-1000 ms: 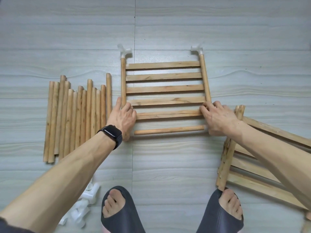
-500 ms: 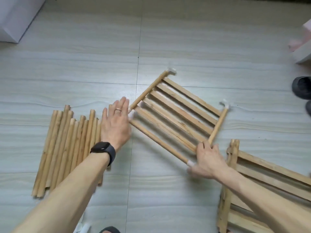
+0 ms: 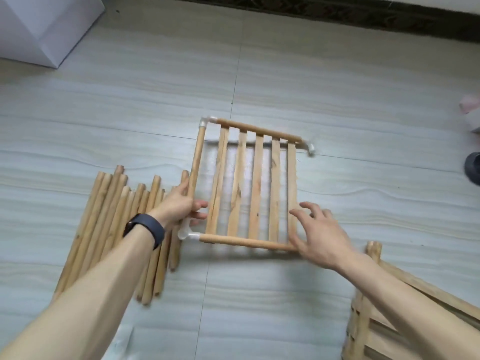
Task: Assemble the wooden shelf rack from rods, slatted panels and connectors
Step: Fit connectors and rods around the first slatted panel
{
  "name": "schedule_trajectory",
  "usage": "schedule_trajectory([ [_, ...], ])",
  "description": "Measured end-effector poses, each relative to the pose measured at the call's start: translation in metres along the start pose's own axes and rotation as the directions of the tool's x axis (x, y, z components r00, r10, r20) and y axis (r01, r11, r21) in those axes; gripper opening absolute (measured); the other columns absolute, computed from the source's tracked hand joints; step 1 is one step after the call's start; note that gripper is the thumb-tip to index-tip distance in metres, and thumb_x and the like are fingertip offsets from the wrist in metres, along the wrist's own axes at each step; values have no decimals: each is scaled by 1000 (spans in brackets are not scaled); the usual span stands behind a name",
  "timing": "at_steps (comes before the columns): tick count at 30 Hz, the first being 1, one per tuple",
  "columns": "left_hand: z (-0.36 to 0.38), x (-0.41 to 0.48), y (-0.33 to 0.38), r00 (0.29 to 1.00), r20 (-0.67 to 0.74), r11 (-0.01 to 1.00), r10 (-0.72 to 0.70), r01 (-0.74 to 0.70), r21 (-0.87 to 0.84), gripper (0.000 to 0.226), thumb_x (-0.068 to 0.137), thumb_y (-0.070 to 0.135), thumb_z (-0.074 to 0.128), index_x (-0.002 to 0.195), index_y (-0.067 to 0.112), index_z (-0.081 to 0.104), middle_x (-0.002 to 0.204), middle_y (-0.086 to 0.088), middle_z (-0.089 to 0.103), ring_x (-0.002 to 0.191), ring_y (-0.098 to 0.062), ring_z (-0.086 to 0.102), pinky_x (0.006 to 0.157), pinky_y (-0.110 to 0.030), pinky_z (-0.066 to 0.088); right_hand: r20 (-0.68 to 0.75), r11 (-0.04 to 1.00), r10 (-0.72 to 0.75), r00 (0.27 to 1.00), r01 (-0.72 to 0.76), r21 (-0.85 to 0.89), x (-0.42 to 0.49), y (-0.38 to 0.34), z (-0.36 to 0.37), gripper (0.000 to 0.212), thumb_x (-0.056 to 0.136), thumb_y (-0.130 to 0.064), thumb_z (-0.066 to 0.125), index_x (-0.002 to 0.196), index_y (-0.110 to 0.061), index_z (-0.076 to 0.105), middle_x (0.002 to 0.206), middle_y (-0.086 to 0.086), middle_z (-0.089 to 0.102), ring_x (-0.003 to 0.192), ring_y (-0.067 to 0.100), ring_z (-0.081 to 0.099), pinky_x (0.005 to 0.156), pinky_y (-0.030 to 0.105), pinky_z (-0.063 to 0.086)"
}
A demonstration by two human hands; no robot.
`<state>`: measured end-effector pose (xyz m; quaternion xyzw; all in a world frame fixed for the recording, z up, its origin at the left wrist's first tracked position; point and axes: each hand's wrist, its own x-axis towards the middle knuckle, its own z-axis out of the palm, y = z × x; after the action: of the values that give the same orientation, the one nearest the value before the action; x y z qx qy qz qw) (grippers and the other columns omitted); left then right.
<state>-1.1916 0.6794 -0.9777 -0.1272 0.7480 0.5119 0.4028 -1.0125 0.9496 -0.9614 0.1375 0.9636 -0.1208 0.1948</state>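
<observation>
A slatted wooden panel [image 3: 255, 188] with rods on three sides and white corner connectors [image 3: 205, 122] is raised off the floor in the middle of the view. My left hand [image 3: 179, 203] grips the left rod [image 3: 196, 162] near its lower end, just above another white connector [image 3: 185, 233]. My right hand [image 3: 318, 236] hovers with spread fingers at the panel's lower right corner, by the end of the near rod [image 3: 244, 241]. A third connector [image 3: 311, 148] caps the far right corner. Loose rods [image 3: 111, 224] lie in a row on the left.
More slatted panels [image 3: 384, 326] are stacked at the lower right. A white box [image 3: 44, 27] stands at the far left, a dark baseboard [image 3: 337, 11] runs along the back. A dark shoe [image 3: 474, 167] and a pink item [image 3: 470, 103] sit at the right edge.
The panel has been turned about a quarter turn and lifted, so its slats now run away from me. My left hand has taken hold of the left rod; my right hand has let go.
</observation>
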Motion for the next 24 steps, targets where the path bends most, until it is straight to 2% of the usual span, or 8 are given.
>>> schedule_trajectory([
  [3, -19, 14, 20, 998, 8, 960, 69, -69, 270, 73, 98, -7, 47, 157, 33, 28, 105, -9, 71, 69, -19, 69, 63, -31, 59, 36, 975, -26, 999, 33, -218, -1, 26, 19, 67, 96, -27, 53, 157, -36, 26, 168, 5, 12, 148, 34, 21, 114, 47, 37],
  [5, -19, 22, 33, 987, 26, 862, 159, -151, 483, 65, 99, 0, 46, 147, 43, 39, 101, -1, 71, 72, -17, 69, 58, -23, 51, 9, 947, -161, 987, 157, -279, -4, 30, 35, 76, 79, -18, 74, 148, -33, 47, 161, 11, 35, 142, 37, 41, 104, 50, 46],
  [8, -3, 34, 45, 942, 74, 632, 328, -277, 724, 59, 95, 3, 46, 131, 49, 51, 98, 8, 70, 91, -20, 69, 70, -25, 48, 0, 885, -339, 941, 318, -339, -6, 29, 61, 76, 53, -30, 92, 125, -27, 68, 134, 12, 64, 116, 34, 66, 86, 46, 58],
  [12, 35, 48, 46, 871, 54, 480, 488, -319, 817, 53, 93, 7, 47, 130, 43, 56, 114, 3, 68, 111, -30, 60, 90, -43, 50, -110, 865, -413, 904, 351, -360, -10, 14, 78, 36, 67, -36, 80, 99, -24, 70, 88, 1, 63, 70, 26, 61, 55, 34, 49],
  [15, 56, 46, 45, 812, -18, 506, 583, -345, 790, 52, 96, 14, 44, 139, 42, 52, 127, 1, 64, 124, -29, 52, 95, -42, 43, -142, 877, -425, 894, 367, -311, -10, 17, 85, 29, 68, -30, 86, 83, -20, 63, 80, 2, 58, 62, 26, 53, 41, 33, 41],
  [19, 60, 27, 20, 714, -82, 514, 696, -415, 751, 49, 94, 15, 51, 141, 28, 53, 131, -4, 60, 124, -25, 50, 83, -19, 19, -153, 890, -393, 907, 333, -311, -7, 11, 86, 30, 71, -36, 87, 82, -20, 63, 79, 1, 58, 62, 28, 54, 39, 29, 33],
  [22, 57, 3, -16, 696, -140, 608, 705, -491, 624, 43, 96, 16, 54, 138, 22, 54, 131, -5, 58, 121, -19, 49, 97, -14, 22, -190, 901, -366, 911, 296, -318, 1, -1, 87, 34, 70, -39, 89, 81, -19, 64, 76, 2, 59, 61, 29, 55, 42, 29, 32],
  [24, 53, -15, -45, 725, -195, 695, 660, -492, 524, 40, 98, 20, 54, 138, 25, 52, 133, 0, 55, 120, -13, 49, 104, -25, 36, -222, 910, -345, 912, 266, -319, 4, -11, 89, 35, 70, -40, 90, 81, -19, 65, 76, 3, 59, 61, 30, 56, 44, 29, 31],
])
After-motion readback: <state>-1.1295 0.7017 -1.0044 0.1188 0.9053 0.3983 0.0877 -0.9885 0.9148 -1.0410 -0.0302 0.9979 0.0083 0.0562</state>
